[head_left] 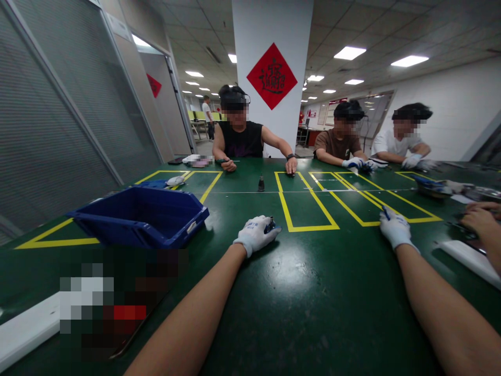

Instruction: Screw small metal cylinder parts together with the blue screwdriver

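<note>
My left hand [258, 236], in a white glove with a blue palm, rests on the green table [313, 292]. Its fingers are closed around a small dark cylindrical part [271, 224], whose top sticks up between thumb and fingers. Farther off, a dark cone-shaped part [261, 183] stands upright. Gloved the same way, my right hand [394, 227] is by the right end of the yellow-taped outlines, fingers curled. Something blue shows at its fingertips; I cannot tell whether it is an object or the glove's coating.
A blue bin [136, 219] stands left of my left hand. White long objects lie at the lower left [31, 326] and right [472, 261]. Yellow tape [313, 228] marks rectangles. Across the table sit several people; another person's hands [483, 224] reach in at right, near a dark tray [430, 187].
</note>
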### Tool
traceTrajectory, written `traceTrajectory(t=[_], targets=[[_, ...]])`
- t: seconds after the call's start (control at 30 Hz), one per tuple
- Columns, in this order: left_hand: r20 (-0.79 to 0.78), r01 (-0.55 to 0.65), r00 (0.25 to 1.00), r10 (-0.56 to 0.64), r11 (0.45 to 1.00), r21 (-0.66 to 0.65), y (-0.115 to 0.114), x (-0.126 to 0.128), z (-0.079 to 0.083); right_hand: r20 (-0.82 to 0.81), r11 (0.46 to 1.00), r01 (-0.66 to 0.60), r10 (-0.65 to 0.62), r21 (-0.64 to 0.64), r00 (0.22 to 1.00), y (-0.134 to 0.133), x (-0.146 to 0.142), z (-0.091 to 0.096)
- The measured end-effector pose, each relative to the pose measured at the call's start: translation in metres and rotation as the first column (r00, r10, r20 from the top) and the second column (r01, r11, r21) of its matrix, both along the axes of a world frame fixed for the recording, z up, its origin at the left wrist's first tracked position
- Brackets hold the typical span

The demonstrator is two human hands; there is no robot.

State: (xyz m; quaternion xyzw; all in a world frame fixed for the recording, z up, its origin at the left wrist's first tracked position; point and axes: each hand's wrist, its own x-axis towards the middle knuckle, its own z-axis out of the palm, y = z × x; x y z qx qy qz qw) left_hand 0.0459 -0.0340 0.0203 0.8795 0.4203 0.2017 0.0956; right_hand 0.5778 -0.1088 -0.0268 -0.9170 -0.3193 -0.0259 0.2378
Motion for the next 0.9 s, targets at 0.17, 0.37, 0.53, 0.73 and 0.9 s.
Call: traceTrajectory(t=[0.17,0.37,0.53,0.73,0.9], targets=[[0.003,0.013,1.000,-0.013,1.000,0.016,0.000,0.000,-0.001,-0.001,1.000,-0.009,0.009,0.014,1.000,0.001,-0.001,0.000],[-0.010,0.012,1.000,-0.012,1.000,0.008,0.000,-0.001,0.001,-0.004,0.999,0.023,-0.023,-0.031,1.000,0.002,-0.009,0.002],[-0.011,0.017,1.000,-0.017,1.000,0.002,0.000,0.000,0.002,0.024,1.000,0.023,-0.023,-0.018,0.999,0.001,-0.016,0.005],[0.002,0.017,1.000,-0.017,1.000,0.016,0.001,0.000,0.000,0.041,0.999,-0.020,0.022,-0.031,0.999,-0.003,-0.013,0.003],[-0.001,0.013,1.000,-0.013,1.000,0.012,0.001,-0.001,0.000,0.041,1.000,0.000,-0.001,0.004,0.999,-0.003,-0.006,0.000]])
